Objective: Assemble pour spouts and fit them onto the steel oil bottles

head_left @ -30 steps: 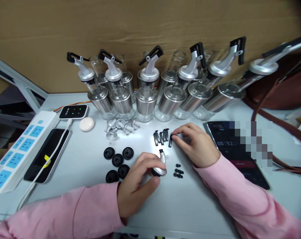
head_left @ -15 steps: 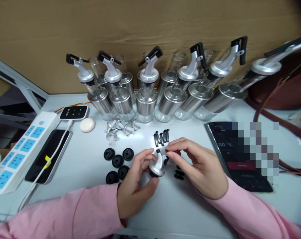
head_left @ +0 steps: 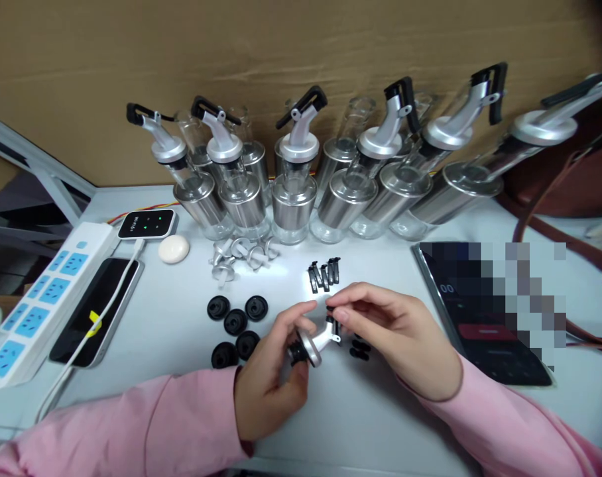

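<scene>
My left hand (head_left: 274, 381) is closed around the base of a silver bottle pourer (head_left: 311, 348), which is tilted with its black stopper end toward my palm. My right hand (head_left: 400, 338) pinches a black flip lever (head_left: 337, 327) at the tip of the spout; my fingers partly cover it, so I cannot tell whether it is seated. Left of my hands lie several round black stoppers (head_left: 235, 322). Several silver spouts (head_left: 246, 257) form a pile behind them. Loose black levers (head_left: 324, 275) lie beyond my hands. Small black caps (head_left: 361, 348) show beside my right fingers.
Steel-and-glass bottles (head_left: 294, 205) stand at the back, the front ones fitted with pourers. To the left are a power strip (head_left: 32, 301), a phone (head_left: 98, 311), a small router (head_left: 146, 224) and a white oval case (head_left: 174, 249). Another phone (head_left: 500, 358) lies right.
The pourer has tipped over, its stopper swinging left and its spout leaning right. My right fingers have brought the black lever onto the spout's tip.
</scene>
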The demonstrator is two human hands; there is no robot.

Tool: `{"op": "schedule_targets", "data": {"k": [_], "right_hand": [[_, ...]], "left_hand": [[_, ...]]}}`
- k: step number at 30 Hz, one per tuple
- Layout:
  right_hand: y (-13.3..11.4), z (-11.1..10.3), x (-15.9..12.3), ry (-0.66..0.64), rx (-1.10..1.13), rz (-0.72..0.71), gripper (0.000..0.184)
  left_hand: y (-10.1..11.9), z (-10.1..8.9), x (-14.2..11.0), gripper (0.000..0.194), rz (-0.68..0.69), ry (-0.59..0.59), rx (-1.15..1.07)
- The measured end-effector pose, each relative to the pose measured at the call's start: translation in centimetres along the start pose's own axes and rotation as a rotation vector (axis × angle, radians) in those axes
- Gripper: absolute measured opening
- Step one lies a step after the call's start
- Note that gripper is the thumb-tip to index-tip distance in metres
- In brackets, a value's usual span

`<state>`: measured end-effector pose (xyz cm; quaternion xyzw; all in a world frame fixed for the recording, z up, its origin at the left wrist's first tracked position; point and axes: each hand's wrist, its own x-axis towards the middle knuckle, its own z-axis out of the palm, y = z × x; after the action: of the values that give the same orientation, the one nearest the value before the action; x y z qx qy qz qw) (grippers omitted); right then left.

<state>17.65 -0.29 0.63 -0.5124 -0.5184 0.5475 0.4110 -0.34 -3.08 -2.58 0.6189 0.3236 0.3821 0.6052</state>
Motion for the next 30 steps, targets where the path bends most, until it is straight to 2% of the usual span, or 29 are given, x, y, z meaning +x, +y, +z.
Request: {"op": "schedule_targets", "data": {"k": [3,8,12,23,30], "right_hand": [[0.07,-0.09,0.05,0.009,-0.002,-0.013,0.018],[-0.11,0.0,0.1,-0.002,0.038,-0.023,0.012],[-0.3,0.23,0.1,-0.008,0.074,-0.013,0.011],[-0.09,0.29,0.08,-0.05,0.174,0.132,0.022],[-0.11,0.16,0.07,-0.082,0.17,0.11,0.017]], "left_hand": [[0.01,-0.02,-0.02,0.042,-0.017,-0.008,-0.003],[-0.11,-0.16,0.07,0.062,-0.007,-0.032,0.06],[0.08,-0.24,0.18,0.07,-0.006,-0.052,0.111],[0.22,-0.35,0.2,0.076,0.009,-0.086,0.13],[0.36,-0.24,0.29,0.079,-0.008,-0.085,0.117]]}}
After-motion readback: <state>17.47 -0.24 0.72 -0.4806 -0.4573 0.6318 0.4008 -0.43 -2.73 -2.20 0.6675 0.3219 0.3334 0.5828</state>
